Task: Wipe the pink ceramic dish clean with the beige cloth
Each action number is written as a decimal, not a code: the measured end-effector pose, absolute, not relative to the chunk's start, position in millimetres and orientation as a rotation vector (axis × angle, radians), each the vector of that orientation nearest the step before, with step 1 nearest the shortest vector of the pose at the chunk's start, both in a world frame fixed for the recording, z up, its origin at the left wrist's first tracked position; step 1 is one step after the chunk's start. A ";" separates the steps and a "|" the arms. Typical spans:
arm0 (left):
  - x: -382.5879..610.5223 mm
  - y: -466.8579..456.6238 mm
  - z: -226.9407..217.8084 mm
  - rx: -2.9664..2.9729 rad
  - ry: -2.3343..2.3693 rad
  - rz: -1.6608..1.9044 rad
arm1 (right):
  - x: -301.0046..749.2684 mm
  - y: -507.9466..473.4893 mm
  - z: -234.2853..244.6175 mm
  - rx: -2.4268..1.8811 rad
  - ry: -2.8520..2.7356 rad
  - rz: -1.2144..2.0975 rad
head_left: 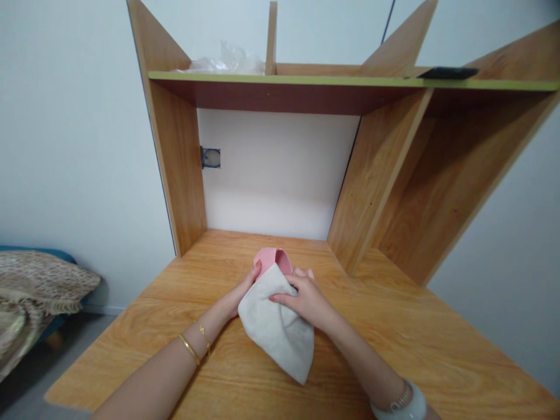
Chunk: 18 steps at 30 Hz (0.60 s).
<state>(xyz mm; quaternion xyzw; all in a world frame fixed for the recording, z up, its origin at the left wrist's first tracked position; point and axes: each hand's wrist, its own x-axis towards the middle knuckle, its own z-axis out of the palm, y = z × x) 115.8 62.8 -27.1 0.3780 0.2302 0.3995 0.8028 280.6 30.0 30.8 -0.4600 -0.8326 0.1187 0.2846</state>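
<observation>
A pink cup (273, 258) is held over the wooden desk (394, 332), its open end turned toward the back wall. My left hand (238, 294) grips the cup from the left, thumb on its rim. My right hand (306, 297) is closed on a white cloth (277, 324) and presses it against the cup's side. The cloth drapes down toward me and hides most of the cup and the left hand's fingers. Gold bracelets sit on my left wrist, a pale bangle on my right.
The desk has wooden side panels and a shelf (350, 81) overhead, with a crumpled plastic bag (227, 59) and a dark flat object (448, 72) on it. A wall socket (210, 157) shows at the back. A bed with a patterned blanket (30, 291) stands at the left.
</observation>
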 end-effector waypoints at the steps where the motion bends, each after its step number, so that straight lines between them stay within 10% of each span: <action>1: 117.0 60.7 -23.5 0.794 0.501 0.843 | 281.1 30.0 31.6 -1.229 -2.261 0.275; 9: 122.0 56.6 -2.1 0.750 0.457 1.047 | 286.0 29.9 33.1 -1.102 -2.460 -0.078; 18: 120.0 50.9 -10.7 0.843 0.388 0.850 | 287.3 32.9 27.5 -1.265 -2.091 0.257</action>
